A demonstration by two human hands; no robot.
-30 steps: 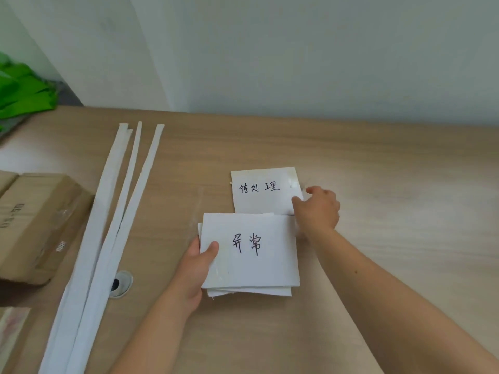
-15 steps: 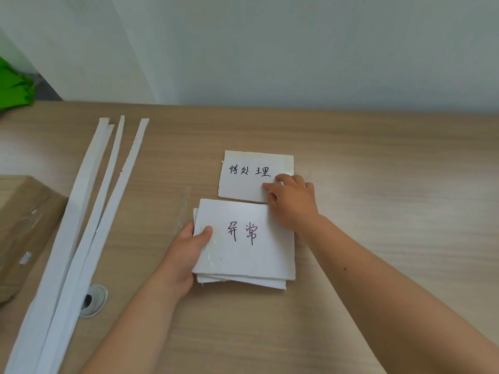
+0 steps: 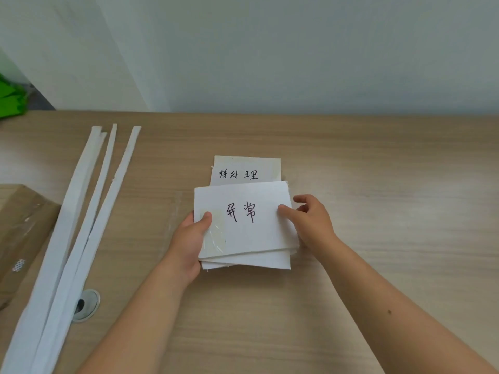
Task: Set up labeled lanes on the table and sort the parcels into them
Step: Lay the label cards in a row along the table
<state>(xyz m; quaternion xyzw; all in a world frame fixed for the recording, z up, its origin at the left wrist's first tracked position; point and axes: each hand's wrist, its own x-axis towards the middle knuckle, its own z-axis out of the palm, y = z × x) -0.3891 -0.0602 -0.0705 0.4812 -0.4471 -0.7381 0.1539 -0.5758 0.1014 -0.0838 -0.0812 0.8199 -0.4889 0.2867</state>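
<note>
A small stack of white label cards [image 3: 251,233] with handwritten black characters on the top card is held over the middle of the wooden table [image 3: 378,184]. My left hand [image 3: 190,238] grips the stack's left edge, thumb on top. My right hand [image 3: 310,222] pinches the right edge, thumb on the top card. Another handwritten label card [image 3: 245,170] lies flat on the table just behind the stack, partly covered by it. Several long white strips [image 3: 81,225] lie side by side at the left.
A brown cardboard parcel [image 3: 19,233] sits at the left edge, beside the strips. A round metal cable grommet [image 3: 86,305] is set into the table near the strips' lower part. Something green [image 3: 10,99] shows beyond the far left corner. A pale wall stands behind the table.
My right hand has left the far label card and come back to the stack's right edge. The stack has moved up and now overlaps that card's near edge.
</note>
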